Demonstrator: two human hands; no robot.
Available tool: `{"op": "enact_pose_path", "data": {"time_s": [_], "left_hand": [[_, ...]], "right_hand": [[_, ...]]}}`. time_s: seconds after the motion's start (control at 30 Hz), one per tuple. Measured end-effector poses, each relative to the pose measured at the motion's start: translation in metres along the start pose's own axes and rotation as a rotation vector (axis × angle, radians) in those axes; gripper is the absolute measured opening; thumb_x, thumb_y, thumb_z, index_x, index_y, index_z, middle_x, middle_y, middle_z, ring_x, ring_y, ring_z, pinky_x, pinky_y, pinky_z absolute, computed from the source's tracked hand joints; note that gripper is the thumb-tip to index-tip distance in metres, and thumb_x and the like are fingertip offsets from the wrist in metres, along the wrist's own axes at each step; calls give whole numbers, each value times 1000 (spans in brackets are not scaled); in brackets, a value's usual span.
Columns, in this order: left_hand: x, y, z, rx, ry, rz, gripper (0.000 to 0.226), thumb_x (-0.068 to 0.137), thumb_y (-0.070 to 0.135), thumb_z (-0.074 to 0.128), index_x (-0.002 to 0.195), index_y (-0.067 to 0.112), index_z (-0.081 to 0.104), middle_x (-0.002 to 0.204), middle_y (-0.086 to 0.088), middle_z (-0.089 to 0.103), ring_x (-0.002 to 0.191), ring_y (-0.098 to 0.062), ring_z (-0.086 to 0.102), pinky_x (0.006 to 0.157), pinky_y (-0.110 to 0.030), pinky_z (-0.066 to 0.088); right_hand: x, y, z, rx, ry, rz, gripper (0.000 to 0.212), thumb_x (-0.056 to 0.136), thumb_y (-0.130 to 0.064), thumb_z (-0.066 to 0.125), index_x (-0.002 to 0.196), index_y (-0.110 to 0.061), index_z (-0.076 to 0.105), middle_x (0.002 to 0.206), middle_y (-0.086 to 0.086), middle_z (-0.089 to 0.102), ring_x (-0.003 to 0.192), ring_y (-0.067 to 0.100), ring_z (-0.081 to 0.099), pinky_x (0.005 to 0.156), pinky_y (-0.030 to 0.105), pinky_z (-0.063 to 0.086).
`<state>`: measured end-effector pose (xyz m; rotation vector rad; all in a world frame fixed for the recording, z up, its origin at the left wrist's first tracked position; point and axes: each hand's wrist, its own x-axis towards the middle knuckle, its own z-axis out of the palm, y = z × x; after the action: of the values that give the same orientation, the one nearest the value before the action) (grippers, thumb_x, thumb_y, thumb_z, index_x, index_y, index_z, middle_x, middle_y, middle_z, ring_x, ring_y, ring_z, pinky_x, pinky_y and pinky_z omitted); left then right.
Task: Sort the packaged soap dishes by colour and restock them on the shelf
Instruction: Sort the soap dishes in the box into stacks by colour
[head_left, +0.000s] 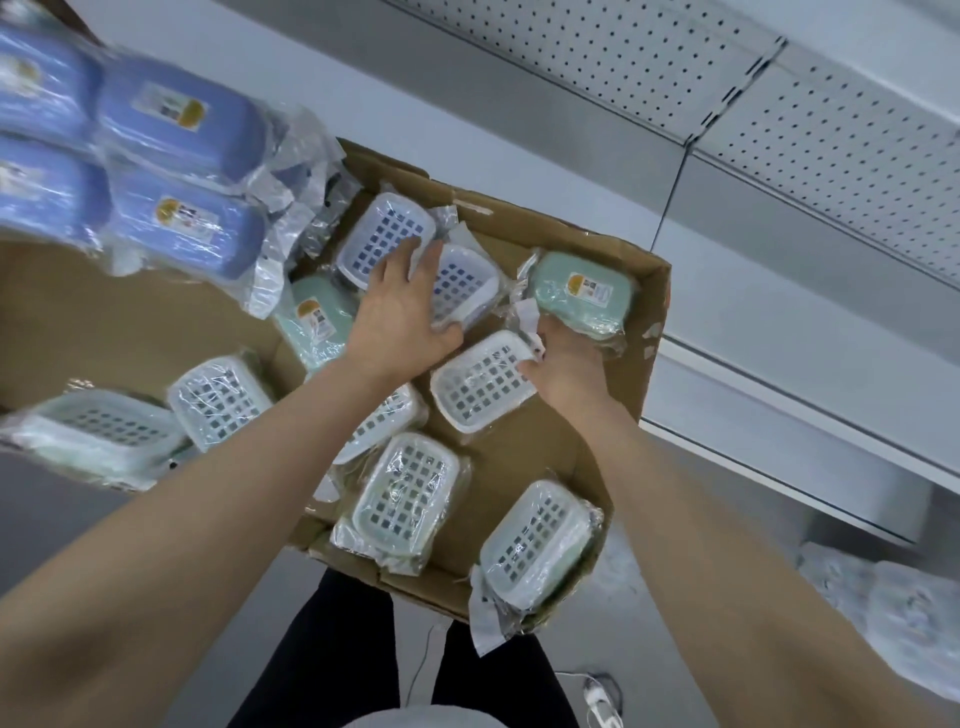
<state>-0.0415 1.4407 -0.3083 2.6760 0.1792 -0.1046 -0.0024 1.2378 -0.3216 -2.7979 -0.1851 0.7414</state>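
A white metal shelf (779, 332) with a perforated back panel (831, 171) runs along the right side, and its boards are bare where they show. Beside it sits an opened cardboard box (587, 249) with its flaps folded out; what it stands on cannot be seen.

At the box's far left corner lies a group of blue soap dishes (176, 124), each sealed in clear film with a label on top, packed tightly side by side. The rest of the box holds mint-green soap dishes (405, 488) in the same film. Most lie with their white grid inserts facing up, scattered at different angles, and some overlap the box's near edge.

The left grip (400, 317) reaches into the middle of the box. Its fingers are spread over a wrapped grid-top dish (467, 291), and its thumb is hooked against that pack's near edge, holding it. The right grip (566, 364) is curled around the near edge of a labelled green dish (576, 291) at the box's far right corner, with crumpled film bunched in its fingers. The two held packs lie near each other, both inside the box.

Below the box are the person's dark trousers (337, 649) and a light shoe (602, 696) on the grey floor.
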Motion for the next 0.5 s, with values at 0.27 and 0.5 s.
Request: {"op": "enact_pose_path", "data": {"time_s": [0.27,0.5], "left_hand": [[-84,-40,-38,75,-6,12,86,74,32,73,148,11,33,147,-18,35,128,-39,41,104,-54,39],[-149,-100,-38,242,-14,-232,75,76,31,72,143,15,42,141,-19,42,125,-44,39,104,-57,34]], "right_hand": [[-29,-6,-39,35,449,-164,27,87,-27,66,109,-15,57,114,8,57,107,26,54,82,34,48],[-48,9,1,-139,355,-620,20,76,7,60,79,-12,56,100,7,59,99,27,51,80,42,50]]}}
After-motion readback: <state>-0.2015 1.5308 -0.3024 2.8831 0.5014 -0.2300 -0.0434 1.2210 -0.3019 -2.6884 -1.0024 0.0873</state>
